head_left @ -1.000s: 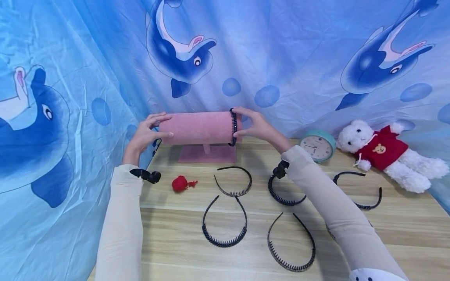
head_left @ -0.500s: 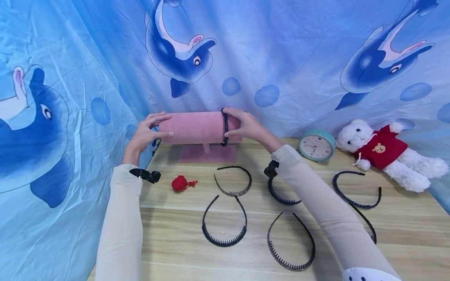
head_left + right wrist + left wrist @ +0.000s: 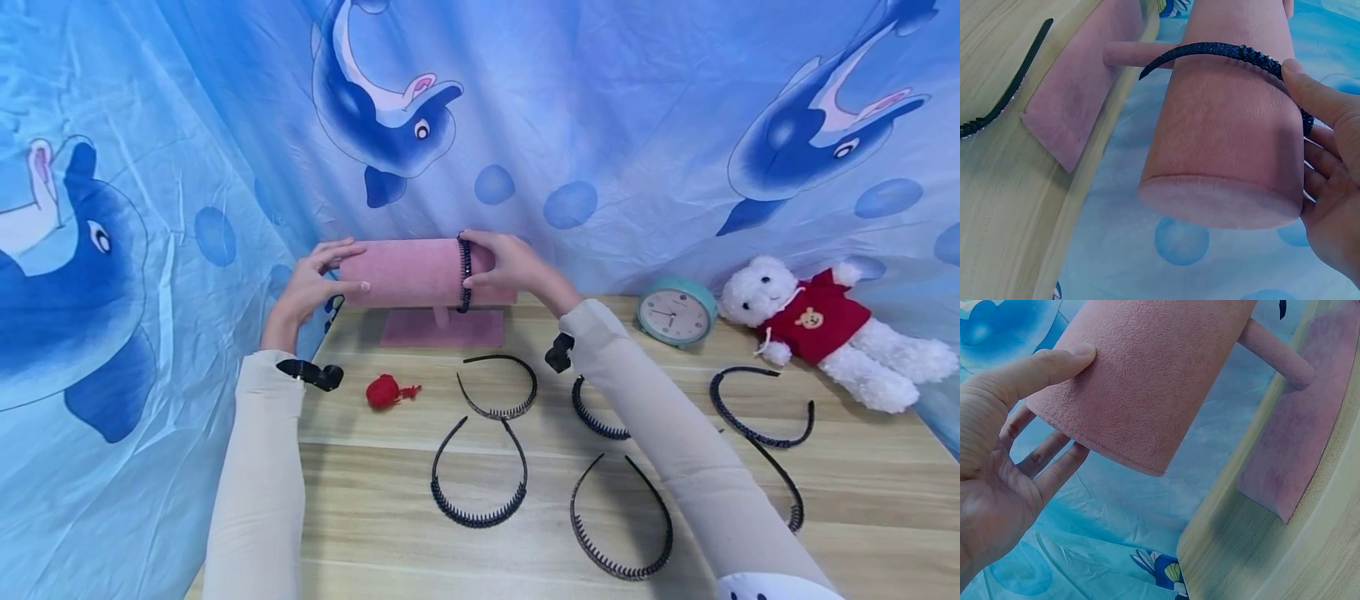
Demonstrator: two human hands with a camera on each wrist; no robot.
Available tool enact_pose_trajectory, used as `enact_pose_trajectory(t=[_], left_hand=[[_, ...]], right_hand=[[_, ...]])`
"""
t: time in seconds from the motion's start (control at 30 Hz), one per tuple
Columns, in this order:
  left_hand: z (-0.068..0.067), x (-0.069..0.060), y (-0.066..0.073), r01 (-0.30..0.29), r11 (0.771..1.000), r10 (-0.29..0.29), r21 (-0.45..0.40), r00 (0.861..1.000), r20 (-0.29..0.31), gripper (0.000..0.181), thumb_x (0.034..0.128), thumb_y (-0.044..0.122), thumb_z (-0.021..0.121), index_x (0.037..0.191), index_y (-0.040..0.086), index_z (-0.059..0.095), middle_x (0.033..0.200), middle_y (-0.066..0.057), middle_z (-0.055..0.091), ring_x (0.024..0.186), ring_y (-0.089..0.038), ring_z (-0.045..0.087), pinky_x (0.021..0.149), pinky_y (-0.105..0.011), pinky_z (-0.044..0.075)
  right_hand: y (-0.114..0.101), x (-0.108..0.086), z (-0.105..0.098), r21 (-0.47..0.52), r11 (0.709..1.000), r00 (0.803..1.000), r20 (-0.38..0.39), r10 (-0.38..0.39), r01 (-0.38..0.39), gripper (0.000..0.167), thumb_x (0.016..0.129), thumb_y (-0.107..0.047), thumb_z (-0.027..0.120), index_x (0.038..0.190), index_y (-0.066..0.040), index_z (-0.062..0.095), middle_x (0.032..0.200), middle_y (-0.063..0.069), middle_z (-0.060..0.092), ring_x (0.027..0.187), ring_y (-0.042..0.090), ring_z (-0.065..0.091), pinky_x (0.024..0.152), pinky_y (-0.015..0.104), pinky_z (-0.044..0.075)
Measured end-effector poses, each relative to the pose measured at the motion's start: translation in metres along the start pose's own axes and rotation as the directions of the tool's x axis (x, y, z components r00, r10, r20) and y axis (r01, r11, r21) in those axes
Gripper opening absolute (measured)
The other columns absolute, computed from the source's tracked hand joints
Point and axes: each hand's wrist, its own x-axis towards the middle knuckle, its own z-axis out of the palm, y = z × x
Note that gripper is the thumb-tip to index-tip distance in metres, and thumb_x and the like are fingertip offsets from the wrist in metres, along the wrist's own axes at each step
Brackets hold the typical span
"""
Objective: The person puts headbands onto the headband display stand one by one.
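Observation:
A pink plush cylinder stand rises on a post from a flat pink base at the back of the table. My left hand grips its left end, the thumb lying on the front surface and the fingers round the rim. Around the cylinder, right of its middle, sits a dark toothed headband, one tip sticking out past the surface in the right wrist view. My right hand pinches this headband between thumb and fingers. Part of the headband behind the cylinder is hidden.
Several more headbands lie on the wooden table, some partly under my right sleeve. A red yarn ball lies left. At the right are a teal clock and a white teddy bear. A blue dolphin curtain hangs behind.
My right hand has slid the headband leftward along the cylinder, from near its right end toward the middle. The left hand and the stand have stayed in place.

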Motion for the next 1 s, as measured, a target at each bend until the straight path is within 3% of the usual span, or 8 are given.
enact_pose_trajectory(t=[0.3, 0.57, 0.7, 0.83, 1.0], left_hand=[[0.000, 0.001, -0.003, -0.013, 1.000, 0.013, -0.011, 1.000, 0.006, 0.070, 0.0850, 0.009, 0.082, 0.148, 0.010, 0.053, 0.167, -0.005, 0.030, 0.144, -0.033, 0.035, 0.119, -0.059, 0.031], [-0.002, 0.016, -0.029, -0.030, 1.000, 0.030, -0.002, 0.999, -0.017, 0.071, 0.0841, 0.016, 0.085, 0.148, 0.019, 0.055, 0.167, 0.003, 0.031, 0.143, -0.028, 0.036, 0.117, -0.055, 0.034], [-0.002, 0.019, -0.035, -0.042, 0.999, 0.042, 0.005, 0.999, -0.024, 0.071, 0.0831, 0.019, 0.086, 0.148, 0.021, 0.056, 0.166, 0.005, 0.032, 0.142, -0.027, 0.037, 0.116, -0.054, 0.036], [-0.001, 0.017, -0.030, -0.045, 0.999, 0.045, 0.001, 0.999, -0.021, 0.070, 0.0839, 0.016, 0.085, 0.148, 0.019, 0.056, 0.166, 0.003, 0.031, 0.142, -0.029, 0.037, 0.116, -0.054, 0.036], [0.000, 0.007, -0.013, -0.032, 0.999, 0.032, -0.026, 0.999, -0.012, 0.068, 0.0852, 0.010, 0.082, 0.147, 0.013, 0.055, 0.166, -0.003, 0.032, 0.141, -0.031, 0.037, 0.114, -0.053, 0.037]], right_hand=[[-0.008, 0.009, 0.004, -0.025, 1.000, 1.000, 0.016, -0.007, 0.007, 0.083, 0.087, -0.035, 0.082, 0.157, -0.016, 0.041, 0.159, 0.009, 0.046, 0.147, 0.029, 0.042, 0.123, 0.041, 0.031], [-0.015, 0.015, 0.001, -0.040, 0.999, 0.998, 0.048, 0.026, -0.024, 0.084, 0.087, -0.039, 0.081, 0.158, -0.020, 0.040, 0.159, 0.008, 0.046, 0.148, 0.028, 0.040, 0.123, 0.048, 0.029], [-0.018, 0.020, 0.002, -0.034, 0.999, 0.998, 0.059, 0.023, -0.021, 0.085, 0.087, -0.040, 0.081, 0.158, -0.021, 0.040, 0.159, 0.008, 0.047, 0.147, 0.028, 0.042, 0.122, 0.051, 0.030], [-0.020, 0.025, 0.006, -0.016, 1.000, 0.998, 0.062, 0.002, -0.001, 0.084, 0.087, -0.040, 0.081, 0.158, -0.020, 0.040, 0.158, 0.008, 0.048, 0.144, 0.027, 0.045, 0.120, 0.046, 0.034], [-0.023, 0.031, 0.012, 0.007, 1.000, 0.998, 0.058, -0.025, 0.025, 0.084, 0.087, -0.039, 0.081, 0.157, -0.017, 0.041, 0.158, 0.008, 0.048, 0.145, 0.027, 0.044, 0.121, 0.041, 0.034]])
